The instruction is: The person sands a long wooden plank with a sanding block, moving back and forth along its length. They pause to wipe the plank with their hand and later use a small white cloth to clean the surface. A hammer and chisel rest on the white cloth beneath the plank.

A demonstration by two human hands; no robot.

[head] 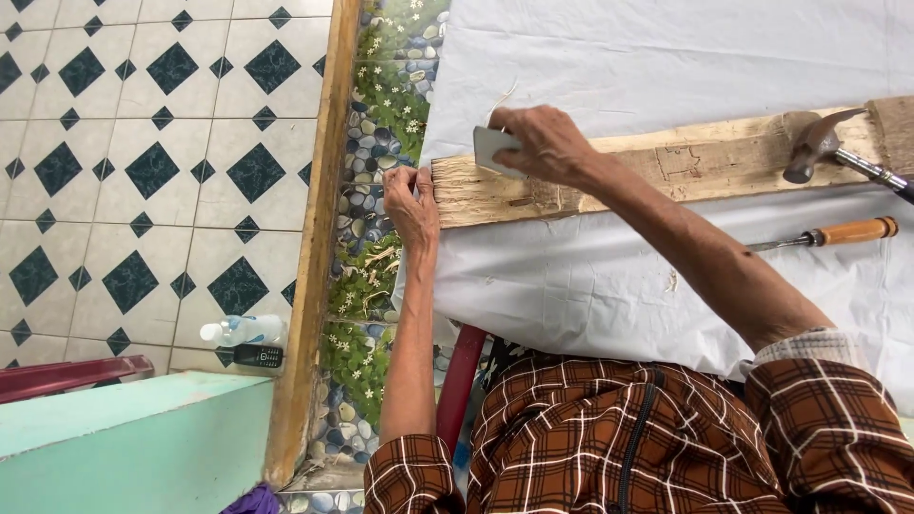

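Observation:
A rough, weathered wooden plank [666, 167] lies across a table covered with a white sheet [590, 286]. My left hand [411, 205] pinches the plank's left end at the table's edge. Further right, my right hand [547, 143] rests on top of the plank and holds a small flat pale-grey rectangular piece [490, 148] against its far edge. Both my sleeves are brown plaid.
A claw hammer [819, 143] lies on the plank's right part. A wooden-handled chisel [838, 233] rests on the sheet below it. Left of the table are a pebble-and-flower patterned strip [381, 124], a wooden beam [314, 238], and a tiled floor with a plastic bottle [243, 330] and a small black phone [258, 356].

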